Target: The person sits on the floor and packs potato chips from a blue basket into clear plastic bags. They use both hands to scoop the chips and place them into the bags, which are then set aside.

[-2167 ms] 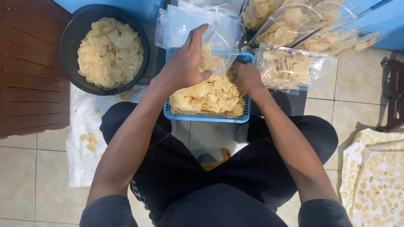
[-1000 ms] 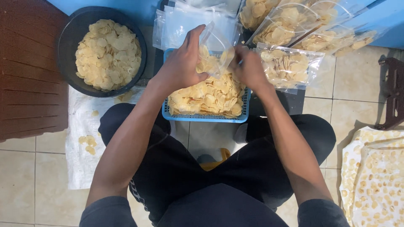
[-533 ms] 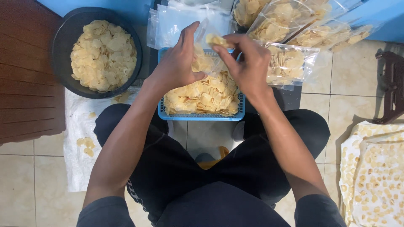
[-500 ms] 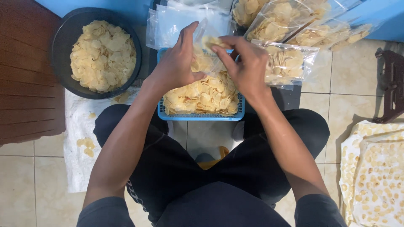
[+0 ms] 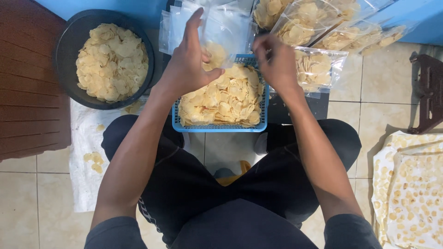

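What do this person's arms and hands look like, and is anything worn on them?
Both arms are bare from the upper arm down, with short dark grey sleeves ending above the elbows. The left hand and right hand wear no gloves; no rings, watch or bracelet are visible.

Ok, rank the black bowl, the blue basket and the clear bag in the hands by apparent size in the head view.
1. Black bowl and blue basket: too alike to separate.
2. Clear bag, held up by left hand and right hand; nearer the camera, partly hidden, so unsure.

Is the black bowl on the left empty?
No, the black bowl is heaped with pale yellow chips, nearly to its rim.
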